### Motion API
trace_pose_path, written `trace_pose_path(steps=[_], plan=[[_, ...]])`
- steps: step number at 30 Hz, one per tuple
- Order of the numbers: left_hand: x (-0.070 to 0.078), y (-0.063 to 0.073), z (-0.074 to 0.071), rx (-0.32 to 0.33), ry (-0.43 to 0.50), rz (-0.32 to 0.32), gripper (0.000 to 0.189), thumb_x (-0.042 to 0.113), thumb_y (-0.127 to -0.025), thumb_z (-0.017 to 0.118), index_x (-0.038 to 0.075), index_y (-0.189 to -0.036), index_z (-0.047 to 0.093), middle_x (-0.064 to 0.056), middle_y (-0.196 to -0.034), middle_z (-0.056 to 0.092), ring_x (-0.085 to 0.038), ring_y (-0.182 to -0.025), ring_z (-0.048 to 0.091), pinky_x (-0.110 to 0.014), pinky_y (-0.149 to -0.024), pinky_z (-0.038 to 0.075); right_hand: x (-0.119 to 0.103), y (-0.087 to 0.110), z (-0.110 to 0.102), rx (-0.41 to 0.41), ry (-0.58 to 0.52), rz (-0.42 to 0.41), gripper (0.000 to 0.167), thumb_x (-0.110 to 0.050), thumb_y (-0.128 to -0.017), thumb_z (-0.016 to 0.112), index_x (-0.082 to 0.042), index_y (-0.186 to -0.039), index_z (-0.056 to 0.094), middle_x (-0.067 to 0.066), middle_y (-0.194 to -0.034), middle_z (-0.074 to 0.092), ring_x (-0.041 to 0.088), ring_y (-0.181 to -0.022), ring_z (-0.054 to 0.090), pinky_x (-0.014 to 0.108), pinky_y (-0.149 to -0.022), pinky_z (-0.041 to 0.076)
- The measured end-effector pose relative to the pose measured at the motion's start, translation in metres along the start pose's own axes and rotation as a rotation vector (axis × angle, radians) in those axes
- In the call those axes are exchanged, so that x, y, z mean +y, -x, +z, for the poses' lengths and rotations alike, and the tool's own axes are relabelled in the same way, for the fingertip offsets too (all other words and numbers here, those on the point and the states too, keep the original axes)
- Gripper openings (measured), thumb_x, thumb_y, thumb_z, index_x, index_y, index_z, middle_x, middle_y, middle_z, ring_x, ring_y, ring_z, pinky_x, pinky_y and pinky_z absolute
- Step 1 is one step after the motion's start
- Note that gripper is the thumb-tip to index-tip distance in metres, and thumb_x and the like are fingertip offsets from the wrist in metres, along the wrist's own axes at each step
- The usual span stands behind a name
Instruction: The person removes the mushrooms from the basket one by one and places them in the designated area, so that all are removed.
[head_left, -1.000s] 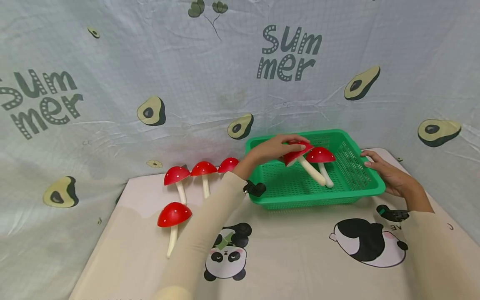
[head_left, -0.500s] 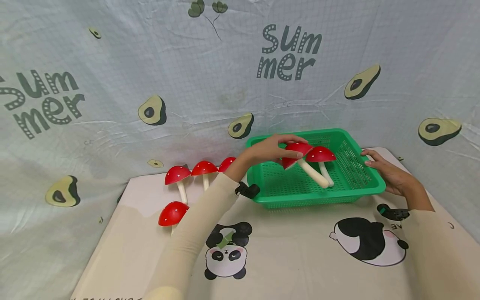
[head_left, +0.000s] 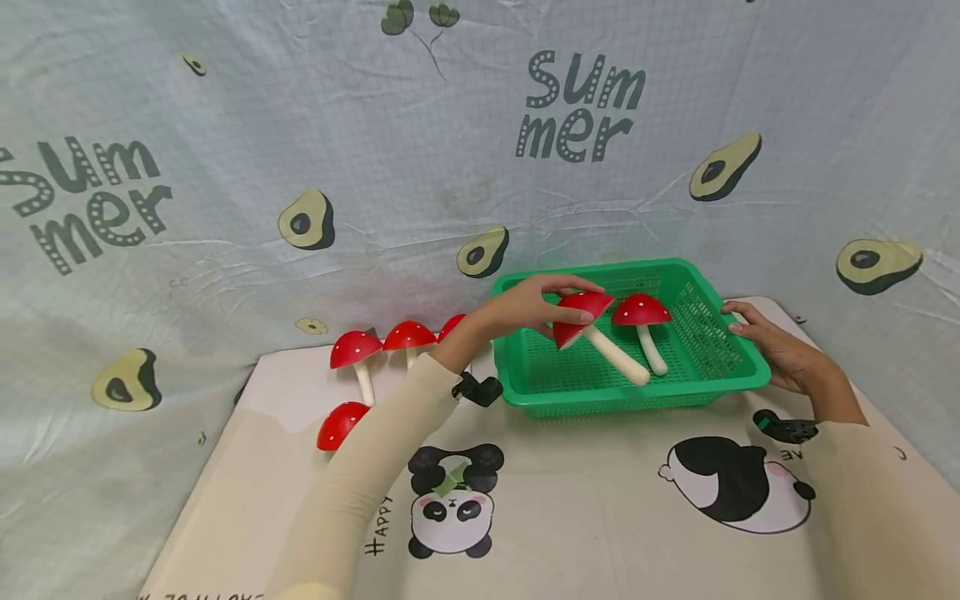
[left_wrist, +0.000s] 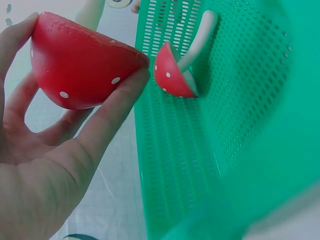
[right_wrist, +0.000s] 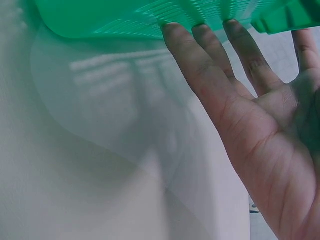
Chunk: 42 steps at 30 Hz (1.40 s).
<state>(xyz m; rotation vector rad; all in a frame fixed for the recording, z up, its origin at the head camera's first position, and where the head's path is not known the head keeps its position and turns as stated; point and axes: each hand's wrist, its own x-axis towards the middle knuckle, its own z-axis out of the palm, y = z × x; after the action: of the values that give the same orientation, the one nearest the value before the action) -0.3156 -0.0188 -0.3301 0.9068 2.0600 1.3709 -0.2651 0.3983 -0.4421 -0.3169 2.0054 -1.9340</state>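
My left hand (head_left: 525,307) grips a toy mushroom (head_left: 581,308) by its red, white-dotted cap, tilted over the green basket (head_left: 630,403), its pale stem pointing down to the right. In the left wrist view, thumb and fingers span the mushroom cap (left_wrist: 85,65). A second mushroom (head_left: 642,310) lies inside the basket to the right. My right hand (head_left: 780,346) is at the basket's right end. In the right wrist view, its extended fingers (right_wrist: 200,75) touch the basket's outer wall (right_wrist: 145,17).
Several more red mushrooms (head_left: 356,350) lie on the table (head_left: 600,500) left of the basket, some partly hidden by my left arm (head_left: 367,467). A patterned cloth (head_left: 405,167) hangs just behind the table.
My left hand has moved slightly left with the mushroom, opening a gap between its cap and that of the mushroom in the basket. The right hand and basket look unmoved.
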Motion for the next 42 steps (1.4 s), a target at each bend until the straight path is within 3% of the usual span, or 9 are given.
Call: trace_pose_path(steps=[7, 16, 28, 33, 42], plan=[[0.003, 0.013, -0.006, 0.012, -0.048, -0.024, 0.043, 0.029, -0.092, 0.077, 0.029, -0.134, 0.066, -0.007, -0.124, 0.060, -0.025, -0.104, 0.065, -0.040, -0.080, 0.062, -0.001, 0.002, 0.000, 0.035, 0.037, 0.030, 0.028, -0.025, -0.112, 0.032, -0.040, -0.135, 0.029, -0.002, -0.120, 0.052, 0.019, -0.093, 0.070, 0.043, -0.072, 0.063], [0.002, 0.020, -0.008, -0.020, -0.112, -0.034, 0.045, 0.032, -0.092, 0.076, 0.027, -0.136, 0.064, -0.007, -0.127, 0.058, -0.026, -0.110, 0.062, -0.042, -0.081, 0.062, 0.001, 0.002, 0.001, 0.056, 0.048, 0.047, 0.028, -0.026, -0.112, 0.032, -0.042, -0.134, 0.030, -0.003, -0.119, 0.052, 0.020, -0.092, 0.070, 0.043, -0.072, 0.063], [0.001, 0.025, -0.010, -0.021, -0.102, -0.040, 0.046, 0.030, -0.092, 0.076, 0.026, -0.136, 0.064, -0.008, -0.126, 0.058, -0.026, -0.109, 0.062, -0.038, -0.080, 0.061, -0.001, 0.001, 0.003, 0.044, 0.051, 0.038, 0.026, -0.026, -0.112, 0.033, -0.041, -0.134, 0.031, -0.003, -0.120, 0.051, 0.019, -0.094, 0.069, 0.043, -0.072, 0.062], [0.003, 0.031, -0.012, -0.018, -0.134, -0.018, 0.046, 0.029, -0.092, 0.077, 0.026, -0.136, 0.065, -0.005, -0.125, 0.060, -0.025, -0.109, 0.061, -0.038, -0.081, 0.061, -0.002, 0.000, 0.004, 0.047, 0.053, 0.041, 0.026, -0.026, -0.112, 0.033, -0.041, -0.134, 0.030, -0.003, -0.119, 0.051, 0.018, -0.094, 0.069, 0.043, -0.072, 0.062], [0.004, 0.041, -0.017, -0.040, -0.240, 0.074, 0.046, 0.030, -0.092, 0.076, 0.026, -0.136, 0.065, 0.004, -0.129, 0.061, -0.023, -0.106, 0.061, -0.036, -0.081, 0.059, -0.003, 0.001, 0.004, 0.041, 0.050, 0.035, 0.026, -0.026, -0.112, 0.032, -0.040, -0.134, 0.029, -0.004, -0.119, 0.052, 0.018, -0.093, 0.069, 0.042, -0.072, 0.062]])
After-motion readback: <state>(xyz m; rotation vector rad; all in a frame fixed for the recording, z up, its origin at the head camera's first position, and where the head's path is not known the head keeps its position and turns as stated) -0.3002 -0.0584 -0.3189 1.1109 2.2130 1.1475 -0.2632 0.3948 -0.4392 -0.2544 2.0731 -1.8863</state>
